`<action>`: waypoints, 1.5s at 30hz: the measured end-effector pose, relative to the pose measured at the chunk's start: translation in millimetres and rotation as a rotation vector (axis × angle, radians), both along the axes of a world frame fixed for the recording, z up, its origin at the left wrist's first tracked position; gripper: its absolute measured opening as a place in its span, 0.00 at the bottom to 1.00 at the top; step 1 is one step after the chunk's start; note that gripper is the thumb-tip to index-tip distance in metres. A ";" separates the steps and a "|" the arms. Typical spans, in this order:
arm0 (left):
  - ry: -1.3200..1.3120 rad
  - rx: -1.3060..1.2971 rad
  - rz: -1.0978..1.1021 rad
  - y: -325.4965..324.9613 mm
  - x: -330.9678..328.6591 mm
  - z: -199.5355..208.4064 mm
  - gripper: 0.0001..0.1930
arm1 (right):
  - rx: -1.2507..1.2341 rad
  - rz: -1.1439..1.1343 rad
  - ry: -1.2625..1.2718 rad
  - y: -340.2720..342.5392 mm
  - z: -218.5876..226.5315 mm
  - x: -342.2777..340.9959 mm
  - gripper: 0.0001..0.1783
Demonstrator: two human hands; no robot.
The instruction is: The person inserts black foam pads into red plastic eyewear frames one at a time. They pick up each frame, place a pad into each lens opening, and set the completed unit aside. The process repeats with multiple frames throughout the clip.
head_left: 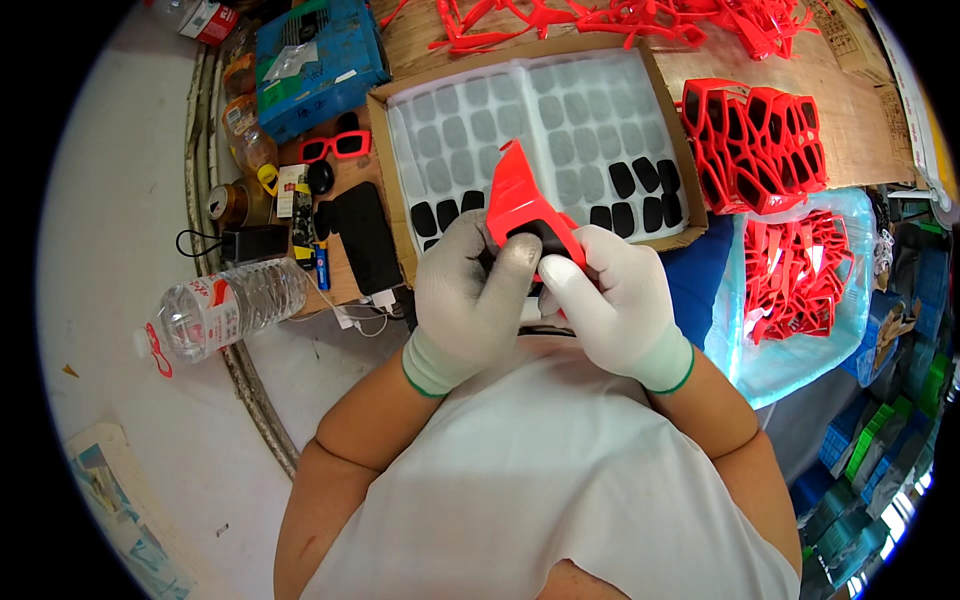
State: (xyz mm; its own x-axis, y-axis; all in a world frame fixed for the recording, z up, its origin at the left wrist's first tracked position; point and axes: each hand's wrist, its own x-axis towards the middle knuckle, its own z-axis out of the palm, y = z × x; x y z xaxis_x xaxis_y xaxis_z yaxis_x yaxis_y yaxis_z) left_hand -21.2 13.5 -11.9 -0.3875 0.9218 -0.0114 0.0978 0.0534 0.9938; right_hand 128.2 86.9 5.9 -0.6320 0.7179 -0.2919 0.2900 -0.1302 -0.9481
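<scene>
In front of my chest, both gloved hands hold a red sunglasses frame [516,190], tilted with one end pointing up and away. My left hand [452,300] grips its left side, thumb pressed by a dark lens [548,236] in the frame. My right hand [625,305] pinches the other side, thumb against the lens's lower edge. The fingers behind the frame are hidden. Just beyond my hands lies a shallow cardboard box [690,165] lined with white sheet. Loose black lenses [622,181] lie in its near rows; covered lenses show faintly through the sheet farther back.
Stacked red sunglasses [755,145] stand right of the box, above a plastic bag [850,320] of red frame parts. More red parts [610,22] lie at the back. Leftward are a phone [366,240], a blue box [320,70], red sunglasses [336,146] and a water bottle [235,308].
</scene>
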 end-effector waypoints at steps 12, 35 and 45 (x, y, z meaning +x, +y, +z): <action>-0.458 -0.159 -0.051 -6.0 -7.0 10.3 0.11 | -0.448 0.082 0.321 3.6 -3.1 15.1 0.13; -0.028 -0.174 -0.124 5.4 5.6 2.9 0.22 | 0.804 0.160 0.095 9.1 -23.0 9.6 0.19; 0.094 -0.203 0.147 8.2 -41.8 -27.1 0.13 | 0.879 0.125 0.271 21.0 23.0 37.9 0.17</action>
State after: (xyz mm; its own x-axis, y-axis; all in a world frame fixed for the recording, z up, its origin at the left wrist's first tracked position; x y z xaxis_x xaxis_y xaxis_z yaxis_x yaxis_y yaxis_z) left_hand -63.0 21.8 -39.0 -0.5251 0.8381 -0.1479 0.1653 0.2709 0.9483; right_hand 166.1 107.8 28.9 -0.6867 0.5329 0.4945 0.0071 0.6851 -0.7284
